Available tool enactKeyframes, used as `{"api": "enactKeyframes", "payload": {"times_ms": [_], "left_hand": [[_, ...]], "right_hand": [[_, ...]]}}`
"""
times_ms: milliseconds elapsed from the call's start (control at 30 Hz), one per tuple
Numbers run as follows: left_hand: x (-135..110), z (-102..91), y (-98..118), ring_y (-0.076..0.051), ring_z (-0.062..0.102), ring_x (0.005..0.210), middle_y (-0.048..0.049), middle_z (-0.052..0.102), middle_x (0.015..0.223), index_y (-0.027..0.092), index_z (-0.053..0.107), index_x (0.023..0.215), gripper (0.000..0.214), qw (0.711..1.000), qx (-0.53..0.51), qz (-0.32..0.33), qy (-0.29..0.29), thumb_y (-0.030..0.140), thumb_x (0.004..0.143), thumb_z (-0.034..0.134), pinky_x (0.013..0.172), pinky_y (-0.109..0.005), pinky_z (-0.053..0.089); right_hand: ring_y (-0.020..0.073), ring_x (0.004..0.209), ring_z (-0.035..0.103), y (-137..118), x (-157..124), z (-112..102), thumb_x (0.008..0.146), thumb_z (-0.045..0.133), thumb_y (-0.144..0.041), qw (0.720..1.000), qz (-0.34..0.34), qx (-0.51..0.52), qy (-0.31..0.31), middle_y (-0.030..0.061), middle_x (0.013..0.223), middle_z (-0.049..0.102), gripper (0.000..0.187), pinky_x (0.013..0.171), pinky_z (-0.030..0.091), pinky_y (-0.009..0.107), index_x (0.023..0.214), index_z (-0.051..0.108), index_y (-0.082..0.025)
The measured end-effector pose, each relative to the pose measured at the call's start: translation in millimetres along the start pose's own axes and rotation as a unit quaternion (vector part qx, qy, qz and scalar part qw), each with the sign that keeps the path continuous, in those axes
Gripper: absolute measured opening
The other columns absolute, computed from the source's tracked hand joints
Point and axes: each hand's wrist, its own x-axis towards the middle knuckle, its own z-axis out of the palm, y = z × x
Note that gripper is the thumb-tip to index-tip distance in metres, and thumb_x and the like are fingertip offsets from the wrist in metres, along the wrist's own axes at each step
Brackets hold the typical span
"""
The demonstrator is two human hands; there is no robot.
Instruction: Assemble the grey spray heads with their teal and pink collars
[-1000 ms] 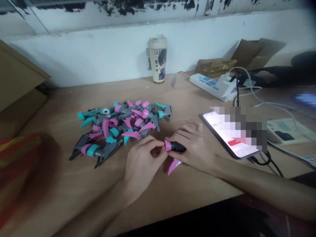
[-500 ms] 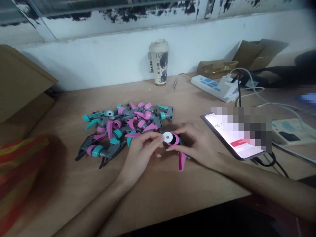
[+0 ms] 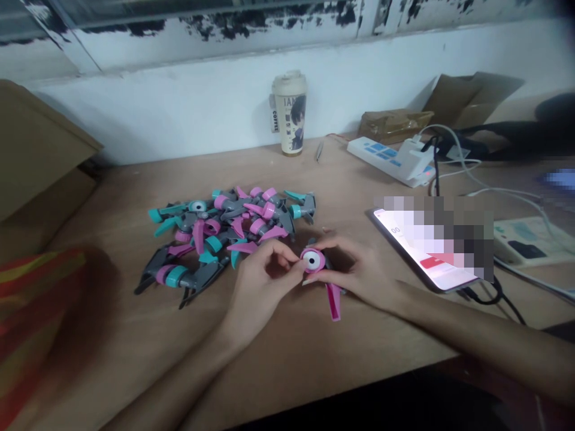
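My right hand (image 3: 357,269) is closed around a grey and pink trigger spray head (image 3: 333,299), its pink trigger pointing down and its collar turned toward me. Inside the pink collar sits a white ring washer (image 3: 316,258) with a dark hole. Thumb and fingers of my left hand (image 3: 265,278) are pinched together at the washer's left edge, touching it and the collar. To the left of my hands lies a heap of grey spray heads (image 3: 233,209) with pink or teal collars and triggers. One teal collar (image 3: 198,206) there shows a white ring inside.
A lit phone (image 3: 408,239) with a plugged cable lies right of my right hand. Behind stand a coffee cup (image 3: 291,114) and a power strip (image 3: 377,152) with cables. Cardboard (image 3: 40,155) and a red-yellow striped bag (image 3: 36,323) are on the left.
The white washer has gone from in front of the collar to inside it. My left fingers have moved slightly right and down with it. The spray head has dipped a little.
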Motion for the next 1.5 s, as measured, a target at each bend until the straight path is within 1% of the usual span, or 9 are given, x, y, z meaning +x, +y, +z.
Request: {"api": "enactKeyframes", "payload": {"times_ms": [100, 233, 567, 800, 1033, 1200, 1300, 1433, 1500], "left_hand": [[-1, 0.5, -2, -0.011, 0.051, 0.068, 0.0008, 0.052, 0.077, 0.020, 0.058, 0.080, 0.008, 0.998, 0.036, 0.051, 0.015, 0.026, 0.079, 0.063, 0.055, -0.020, 0.043], [-2, -0.7, -1, -0.012, 0.054, 0.076, -0.0009, 0.053, 0.086, 0.021, 0.062, 0.085, 0.006, 0.990, 0.089, 0.106, 0.008, 0.023, 0.079, 0.062, 0.059, -0.020, 0.046], [-1, 1.1, 0, -0.010, 0.054, 0.068, 0.0008, 0.055, 0.081, 0.021, 0.064, 0.080, 0.005, 0.983, 0.143, 0.117, 0.011, 0.018, 0.077, 0.063, 0.058, -0.021, 0.044], [-1, 1.0, 0, -0.010, 0.052, 0.063, 0.0022, 0.054, 0.070, 0.019, 0.063, 0.071, 0.004, 0.979, 0.179, 0.102, 0.000, 0.017, 0.076, 0.063, 0.058, -0.023, 0.040], [-3, 5.2, 0, -0.010, 0.051, 0.063, 0.0014, 0.057, 0.070, 0.017, 0.062, 0.071, 0.015, 0.991, 0.102, 0.079, -0.017, 0.026, 0.083, 0.058, 0.058, -0.023, 0.039], [-8, 9.8, 3, -0.010, 0.052, 0.065, -0.0001, 0.056, 0.078, 0.018, 0.062, 0.079, 0.015, 0.990, 0.110, 0.090, 0.005, 0.026, 0.087, 0.052, 0.057, -0.022, 0.041], [-8, 9.8, 2, -0.011, 0.054, 0.068, -0.0007, 0.057, 0.081, 0.017, 0.059, 0.086, 0.007, 0.985, 0.141, 0.100, 0.025, 0.021, 0.085, 0.054, 0.056, -0.021, 0.043], [-6, 4.9, -1, -0.011, 0.055, 0.067, -0.0002, 0.060, 0.080, 0.018, 0.061, 0.086, 0.009, 0.979, 0.164, 0.123, 0.007, 0.023, 0.086, 0.053, 0.058, -0.021, 0.045], [-5, 2.0, 1, -0.010, 0.056, 0.067, -0.0006, 0.062, 0.083, 0.019, 0.062, 0.094, 0.014, 0.976, 0.164, 0.141, 0.007, 0.025, 0.089, 0.050, 0.057, -0.020, 0.045]], "right_hand": [[0.0191, 0.087, 0.063, -1, 1, 0, 0.069, 0.072, -0.039, 1.000, -0.009, -0.002, -0.001, 0.0016, 0.091, 0.068, 0.029, 0.078, 0.049, 0.036, 0.091, 0.061, -0.024], [0.0189, 0.088, 0.063, -2, 1, 0, 0.070, 0.071, -0.040, 0.999, -0.030, -0.021, -0.004, 0.0014, 0.092, 0.068, 0.028, 0.082, 0.047, 0.037, 0.091, 0.061, -0.023], [0.0189, 0.088, 0.062, 0, 2, -1, 0.071, 0.072, -0.035, 0.996, -0.082, -0.048, -0.006, 0.0023, 0.088, 0.069, 0.028, 0.091, 0.043, 0.041, 0.093, 0.061, -0.021], [0.0192, 0.086, 0.061, 1, 2, -1, 0.072, 0.071, -0.034, 0.991, -0.116, -0.068, -0.015, 0.0028, 0.088, 0.069, 0.030, 0.088, 0.044, 0.042, 0.097, 0.062, -0.021], [0.0186, 0.084, 0.060, -3, 2, -2, 0.073, 0.070, -0.034, 0.993, -0.091, -0.071, -0.014, 0.0033, 0.088, 0.068, 0.026, 0.080, 0.046, 0.037, 0.093, 0.061, -0.019], [0.0191, 0.086, 0.061, -2, 5, -4, 0.077, 0.065, -0.036, 0.994, -0.063, -0.089, -0.006, 0.0036, 0.087, 0.068, 0.024, 0.078, 0.045, 0.036, 0.094, 0.062, -0.019], [0.0202, 0.089, 0.061, 1, 4, -3, 0.079, 0.063, -0.039, 0.992, -0.080, -0.102, -0.009, 0.0042, 0.090, 0.068, 0.026, 0.083, 0.044, 0.039, 0.096, 0.062, -0.020], [0.0199, 0.089, 0.062, 3, 7, -3, 0.079, 0.062, -0.042, 0.986, -0.108, -0.127, -0.020, 0.0033, 0.090, 0.069, 0.027, 0.091, 0.041, 0.042, 0.097, 0.062, -0.021], [0.0201, 0.089, 0.061, 2, 15, -5, 0.079, 0.062, -0.041, 0.982, -0.107, -0.152, -0.019, 0.0033, 0.091, 0.069, 0.027, 0.091, 0.041, 0.042, 0.097, 0.062, -0.022]]}}
